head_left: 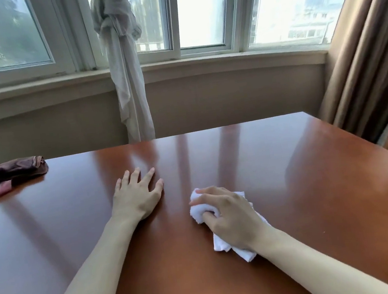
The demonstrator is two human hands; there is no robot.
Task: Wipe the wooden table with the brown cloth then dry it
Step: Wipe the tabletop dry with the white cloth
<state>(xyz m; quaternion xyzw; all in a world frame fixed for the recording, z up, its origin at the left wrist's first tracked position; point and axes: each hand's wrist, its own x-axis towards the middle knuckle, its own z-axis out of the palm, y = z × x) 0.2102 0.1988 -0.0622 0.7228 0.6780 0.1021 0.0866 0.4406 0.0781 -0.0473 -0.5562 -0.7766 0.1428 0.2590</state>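
The glossy reddish wooden table (276, 166) fills the lower view. A crumpled brown cloth (8, 175) with a pink tag lies at the table's far left edge, apart from both hands. My left hand (136, 195) rests flat on the wood near the middle, fingers spread and holding nothing. To its right, my right hand (230, 215) grips a bunched white cloth (202, 209) and presses it onto the table top; part of the cloth trails out under my wrist.
Beyond the table's far edge is a beige wall under a window sill (178, 68). A knotted white sheer curtain (128, 81) hangs at the middle. Brown drapes (367, 57) hang at the right, beside the table's right edge.
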